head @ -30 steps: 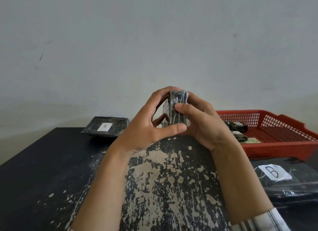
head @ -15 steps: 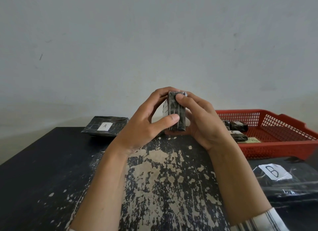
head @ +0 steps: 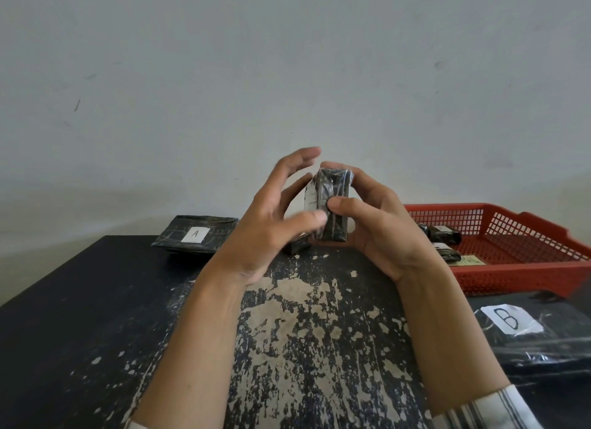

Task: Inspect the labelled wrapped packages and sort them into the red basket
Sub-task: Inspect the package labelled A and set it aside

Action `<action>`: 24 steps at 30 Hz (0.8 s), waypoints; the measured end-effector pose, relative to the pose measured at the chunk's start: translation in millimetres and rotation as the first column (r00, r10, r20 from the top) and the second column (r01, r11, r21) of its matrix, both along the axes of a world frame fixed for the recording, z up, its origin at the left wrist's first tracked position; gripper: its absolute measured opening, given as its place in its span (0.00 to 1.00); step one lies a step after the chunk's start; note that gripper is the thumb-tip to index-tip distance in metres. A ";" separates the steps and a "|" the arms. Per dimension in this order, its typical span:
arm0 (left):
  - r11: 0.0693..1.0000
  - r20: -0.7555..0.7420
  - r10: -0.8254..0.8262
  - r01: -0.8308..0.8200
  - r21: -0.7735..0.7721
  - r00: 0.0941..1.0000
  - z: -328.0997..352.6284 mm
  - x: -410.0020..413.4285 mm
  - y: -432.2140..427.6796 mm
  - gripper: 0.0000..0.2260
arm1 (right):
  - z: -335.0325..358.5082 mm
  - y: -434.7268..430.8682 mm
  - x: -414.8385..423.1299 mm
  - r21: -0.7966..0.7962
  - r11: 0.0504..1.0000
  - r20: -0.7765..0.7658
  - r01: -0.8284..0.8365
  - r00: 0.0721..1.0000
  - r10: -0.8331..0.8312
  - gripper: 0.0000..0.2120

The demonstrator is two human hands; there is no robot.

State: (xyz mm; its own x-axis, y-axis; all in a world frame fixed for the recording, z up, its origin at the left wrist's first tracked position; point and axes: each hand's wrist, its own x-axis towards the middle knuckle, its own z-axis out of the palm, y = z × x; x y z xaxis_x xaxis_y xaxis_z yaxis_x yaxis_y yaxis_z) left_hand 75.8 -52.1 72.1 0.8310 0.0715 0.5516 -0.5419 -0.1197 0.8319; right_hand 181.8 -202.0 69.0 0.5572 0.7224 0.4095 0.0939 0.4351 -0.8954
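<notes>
A small black plastic-wrapped package (head: 332,204) stands upright in the air above the table's middle. My right hand (head: 377,224) grips it, thumb on the near face and fingers curled behind. My left hand (head: 271,224) hovers beside it with fingers spread and lifted off; its thumb tip is at the package's left edge. The red basket (head: 527,275) sits at the right and holds two small wrapped packages (head: 443,235). A flat package labelled A (head: 195,235) lies at the back left, and one labelled B (head: 543,336) lies at the right front.
The table (head: 96,332) is black with worn, pale patches in the middle. Another small dark package (head: 297,245) lies on it just behind my left hand. A plain white wall rises behind the table's far edge.
My left hand has let go of the package, its fingers opening and lifting away. The right hand now holds the package alone, a little higher and turned slightly.
</notes>
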 end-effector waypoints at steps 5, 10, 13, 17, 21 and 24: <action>0.930 -0.395 0.331 -0.368 -0.020 0.857 0.1 6.6 1.2 0.36 | -3.3 0.3 0.8 0.078 0.995 0.147 -0.061 0.988 0.049 0.25; 0.966 -0.476 0.160 -0.235 -0.103 0.865 -7.7 11.6 6.0 0.34 | -4.8 3.9 -2.4 0.064 0.995 0.362 -0.083 0.930 0.054 0.24; 0.963 -0.428 0.102 -0.197 -0.184 0.898 -4.9 11.5 7.4 0.25 | -4.3 2.7 -5.3 0.026 0.993 0.371 -0.111 0.924 0.094 0.21; 0.970 -0.408 0.148 -0.212 -0.116 0.901 -3.4 5.4 12.3 0.19 | -3.1 -2.0 -2.3 0.002 0.994 0.260 -0.106 0.960 0.102 0.20; 0.979 -0.421 0.164 -0.201 -0.045 0.892 -8.7 4.5 20.1 0.34 | -0.2 -1.6 2.1 -0.057 0.991 0.174 0.119 0.979 -0.108 0.26; 0.976 -0.406 0.217 -0.185 0.116 0.888 -13.7 4.3 21.0 0.35 | -0.9 2.0 2.4 -0.125 0.970 0.174 0.211 0.967 -0.188 0.36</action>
